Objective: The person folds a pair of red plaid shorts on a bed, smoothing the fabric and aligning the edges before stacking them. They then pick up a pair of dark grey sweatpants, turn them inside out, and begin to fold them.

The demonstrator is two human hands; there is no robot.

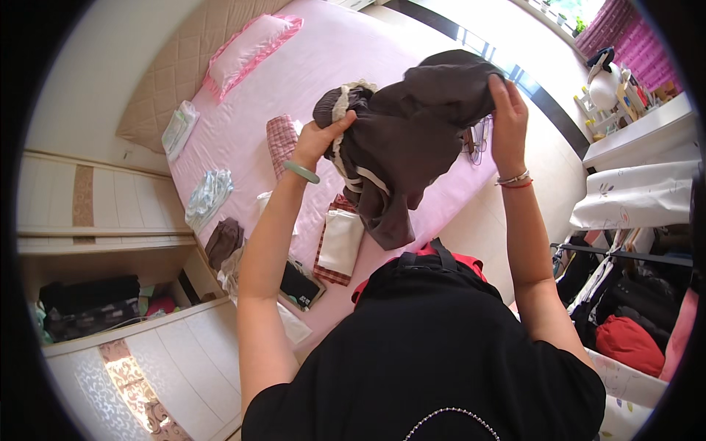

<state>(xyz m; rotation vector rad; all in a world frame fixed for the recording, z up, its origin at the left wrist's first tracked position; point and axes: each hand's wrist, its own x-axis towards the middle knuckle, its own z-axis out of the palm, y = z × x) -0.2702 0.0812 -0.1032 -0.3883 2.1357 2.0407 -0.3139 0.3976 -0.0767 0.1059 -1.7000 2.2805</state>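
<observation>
A dark brown garment (419,125) with cream lace trim (340,110) hangs in loose folds between my two hands, above the bed. My left hand (318,138) grips it by the lace-trimmed gathered end, thumb pressed on the cloth. At its upper right end, my right hand (507,117) has the cloth between thumb and fingers. The lower part of the garment droops toward me. Below it on the bed lie a folded white cloth (341,241) on a red checked cloth (321,273) and a dark flat rectangular object (300,285).
A pink-sheeted bed (294,44) spreads ahead, with a frilled pillow (254,48), folded checked fabric (281,143) and a pale blue bundle (209,198). On the left stands an open cabinet (118,334) holding dark clothes. Hanging clothes (599,283) and a cluttered desk (640,128) are on the right.
</observation>
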